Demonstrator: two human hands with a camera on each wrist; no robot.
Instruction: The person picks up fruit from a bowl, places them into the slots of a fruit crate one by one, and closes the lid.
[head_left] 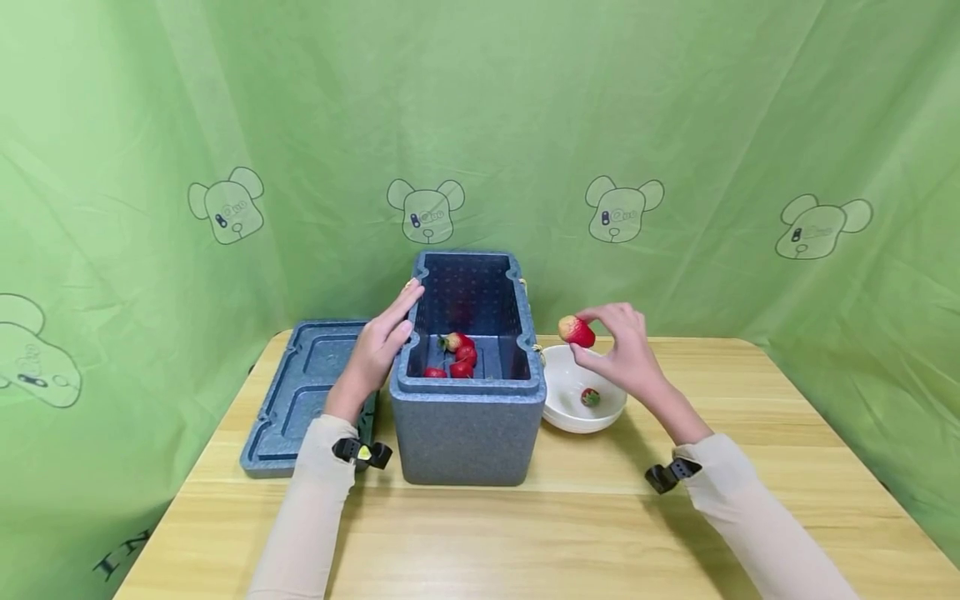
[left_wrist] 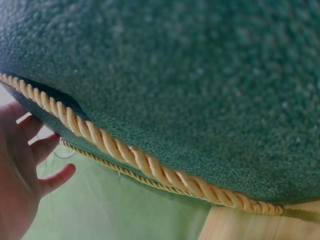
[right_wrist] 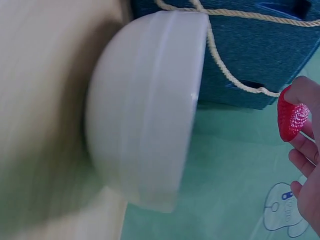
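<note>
In the head view a dark blue-grey foam box (head_left: 468, 437) stands lidless, with several strawberries (head_left: 462, 353) on its floor. My left hand (head_left: 380, 343) rests on the box's left rim, its fingers extended; the left wrist view shows this hand (left_wrist: 22, 170) with fingers spread by the box's side. Between thumb and fingertips my right hand (head_left: 621, 348) pinches a red strawberry with a pale end (head_left: 577, 331), above the white bowl (head_left: 577, 421). One strawberry (head_left: 590, 397) lies inside that bowl. From the right wrist, the pinched strawberry (right_wrist: 291, 116) appears beyond the bowl.
The box's lid (head_left: 303, 400) lies flat on the wooden table (head_left: 585, 533), left of the box. A twisted yellow rope (left_wrist: 125, 152) runs along the box's side. Behind the table hangs a green curtain (head_left: 525, 125) with bear-head prints.
</note>
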